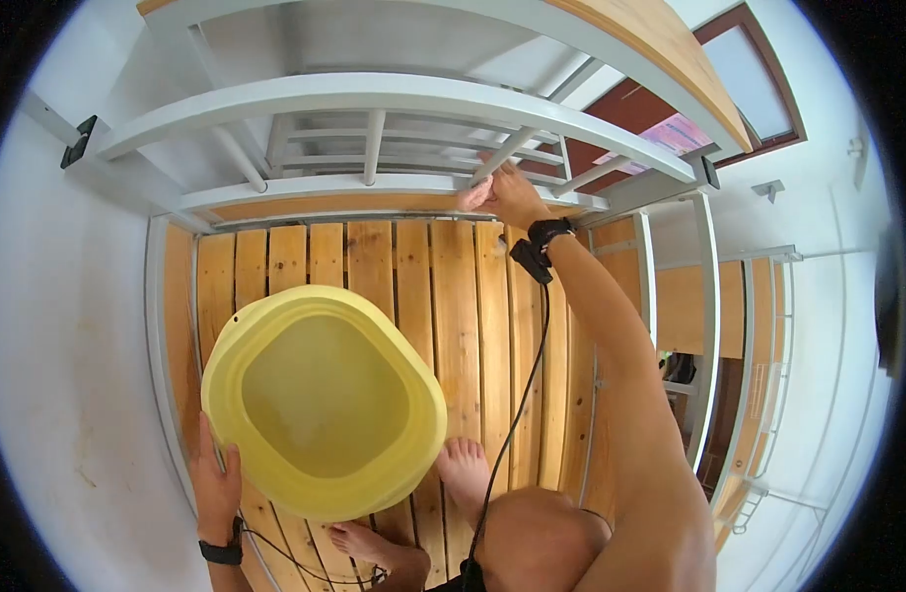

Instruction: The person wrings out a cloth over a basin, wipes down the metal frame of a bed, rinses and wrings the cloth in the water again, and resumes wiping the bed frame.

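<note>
A yellow plastic basin (216,385) with cloudy water inside stands on the wooden slats. My left hand (216,483) is at the basin's lower left side, with thumb and fingers stretched out and apart beside its wall. Up at the metal bed rail, my right hand (514,197) is closed around a crumpled pinkish cloth (475,194), pressed against a slanted white bar (504,156) of the guardrail. Some of the right fingers are hidden behind the bar and the cloth.
The grey-white guardrail (374,91) crosses the far end of the slatted bed base (458,296). White walls (68,345) stand at the left. A ladder-like frame (709,326) rises at the right. A black cable (522,395) runs from my right wristband; my bare feet (465,479) are by the basin.
</note>
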Demonstrator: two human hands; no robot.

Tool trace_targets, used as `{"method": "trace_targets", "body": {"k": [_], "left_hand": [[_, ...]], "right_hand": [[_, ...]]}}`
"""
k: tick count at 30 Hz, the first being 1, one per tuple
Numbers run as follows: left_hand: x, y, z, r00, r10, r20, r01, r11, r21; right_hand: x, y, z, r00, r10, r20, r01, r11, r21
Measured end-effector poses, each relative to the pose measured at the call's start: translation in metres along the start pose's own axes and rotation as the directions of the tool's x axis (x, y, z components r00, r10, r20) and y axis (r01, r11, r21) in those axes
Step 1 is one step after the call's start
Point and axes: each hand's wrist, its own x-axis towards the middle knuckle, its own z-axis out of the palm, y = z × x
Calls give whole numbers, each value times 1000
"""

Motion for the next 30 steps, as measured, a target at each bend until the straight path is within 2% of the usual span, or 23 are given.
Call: {"method": "trace_targets", "body": {"k": [1, 2, 4, 5, 6, 9, 10, 12, 14, 16, 18, 20, 21, 22, 23, 25, 26, 28, 29, 30], "left_hand": [[-1, -2, 2, 1000, 17, -4, -17, 1000, 0], [-3, -5, 2, 1000, 9, 3, -9, 1000, 0], [-3, -10, 3, 1000, 20, -4, -20, 1000, -3], [-3, -9, 3, 1000, 10, -5, -10, 1000, -5], [-1, -6, 2, 1000, 28, -6, -28, 1000, 8], [-1, -10, 3, 1000, 25, -7, -25, 996, 82], [-1, -12, 3, 1000, 15, -4, -14, 990, 140], [1, -19, 4, 1000, -10, 13, 8, 992, 127], [3, -17, 10, 999, -29, 40, 24, 994, 109], [5, -9, 5, 999, 39, 12, -40, 996, 76], [7, -7, 3, 998, 61, 17, -62, 995, 81], [8, -3, 1, 997, 76, -1, -76, 994, 82], [6, 0, 1, 1000, 27, 7, -27, 999, 42], [3, 1, 1, 999, -27, 19, 27, 1000, 3], [0, -2, 1, 999, -30, 21, 30, 1000, -2], [-1, -6, 6, 996, 87, -34, -86, 996, 26], [0, -6, 6, 995, 92, -41, -92, 996, 17], [-4, -3, 5, 998, 54, -24, -55, 998, -33], [-4, -7, 8, 998, 56, -28, -57, 998, -38], [-5, -12, 8, 997, 68, -34, -68, 998, -12]], "right_hand": [[-2, -15, -19, 998, 41, -52, -45, 996, -83], [-8, -27, -28, 998, 40, -43, -43, 996, -77], [-9, -44, -38, 930, 251, -268, -296, 945, -140], [-10, -48, -40, 921, 363, -144, -373, 927, -48], [-12, -44, -31, 923, 358, -137, -367, 929, -47], [-12, -29, -13, 978, 145, -149, -125, 983, 135], [-10, -28, -15, 978, 151, -141, -132, 982, 135], [-2, -22, -19, 984, 5, -175, 44, 961, 274], [-4, -14, -18, 993, 61, -101, -29, 956, 292], [-11, -1, -20, 1000, 13, 16, -15, 997, 79], [-16, 2, -34, 999, -11, 41, 12, 1000, -7], [-21, -10, -51, 998, 11, 67, 6, 968, -250], [-25, -10, -57, 990, 74, 123, -32, 949, -315], [-32, -3, -59, 990, 68, 124, -26, 948, -317], [-45, 7, -57, 990, 63, 128, 7, 875, -484], [-55, 24, -54, 992, 61, 114, 42, 682, -730], [-60, 28, -51, 992, 59, 110, 42, 674, -738], [-68, 30, -49, 996, -76, 39, 71, 487, -871], [-67, 30, -43, 1000, 9, 16, 8, 547, -837], [-69, 27, -42, 1000, 14, 19, 9, 548, -837]]}}
